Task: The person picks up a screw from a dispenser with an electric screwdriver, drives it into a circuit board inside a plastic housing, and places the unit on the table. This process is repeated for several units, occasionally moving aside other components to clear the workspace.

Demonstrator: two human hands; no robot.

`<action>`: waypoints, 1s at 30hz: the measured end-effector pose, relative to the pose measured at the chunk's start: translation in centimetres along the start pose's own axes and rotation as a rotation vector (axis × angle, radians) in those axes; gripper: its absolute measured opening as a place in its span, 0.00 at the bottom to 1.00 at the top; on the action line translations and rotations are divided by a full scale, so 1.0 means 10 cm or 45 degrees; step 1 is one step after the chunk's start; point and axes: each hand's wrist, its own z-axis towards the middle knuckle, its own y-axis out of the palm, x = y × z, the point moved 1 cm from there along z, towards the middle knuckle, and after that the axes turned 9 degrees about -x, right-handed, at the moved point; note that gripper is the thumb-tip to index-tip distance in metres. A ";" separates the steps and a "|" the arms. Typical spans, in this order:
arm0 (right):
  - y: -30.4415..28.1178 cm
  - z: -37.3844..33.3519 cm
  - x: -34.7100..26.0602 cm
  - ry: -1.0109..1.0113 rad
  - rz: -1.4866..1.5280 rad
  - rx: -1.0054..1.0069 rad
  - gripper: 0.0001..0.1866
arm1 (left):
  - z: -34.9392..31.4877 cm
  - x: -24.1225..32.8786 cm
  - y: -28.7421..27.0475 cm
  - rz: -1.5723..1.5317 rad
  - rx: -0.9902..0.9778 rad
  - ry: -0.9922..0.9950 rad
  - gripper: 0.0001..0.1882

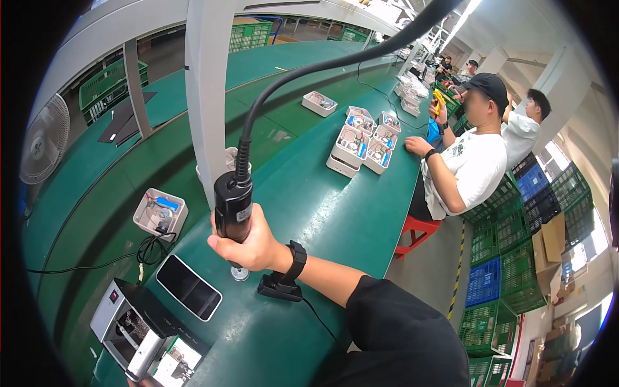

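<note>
the right hand (248, 245) has its fingers wrapped tight around an upright black electric screwdriver (233, 206), long axis vertical, tip down on a small round part (240, 274) near the tabletop's (335, 213) near edge.

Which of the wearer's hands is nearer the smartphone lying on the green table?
Right. The right hand grips the black power tool upright, just right of the smartphone. The left hand is out of view.

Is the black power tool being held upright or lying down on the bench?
Upright: the right hand grips the black power tool vertically, tip down toward the green bench, cable rising from its top.
</note>
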 end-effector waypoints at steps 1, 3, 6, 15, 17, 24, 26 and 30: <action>0.03 0.00 0.01 -0.001 0.017 -0.015 0.10 | 0.01 -0.08 -0.02 0.073 -0.013 -0.077 0.16; 0.13 -0.01 0.02 0.122 0.116 0.039 0.12 | 0.19 -0.85 -0.02 -0.049 -0.058 0.000 0.15; 0.12 -0.09 0.20 0.119 0.055 0.116 0.16 | -0.01 -0.83 0.05 -0.254 -0.101 -0.077 0.18; -0.44 -0.14 0.11 -0.069 0.088 0.054 0.08 | -0.43 0.48 -0.20 -0.074 0.052 0.068 0.20; -0.25 -0.01 0.12 -0.063 0.112 -0.021 0.07 | -0.68 0.37 -0.41 0.141 0.201 -0.051 0.25; 0.07 -0.06 0.06 -0.187 -0.163 0.268 0.10 | -1.18 -0.22 -0.77 0.549 0.275 -0.680 0.45; 0.05 -0.10 0.06 -0.050 -0.116 0.216 0.11 | -1.20 -0.21 -0.79 0.447 0.188 -0.594 0.44; -0.08 -0.08 0.04 0.002 0.011 -0.026 0.13 | -1.38 0.11 -0.67 0.285 -0.107 -0.247 0.41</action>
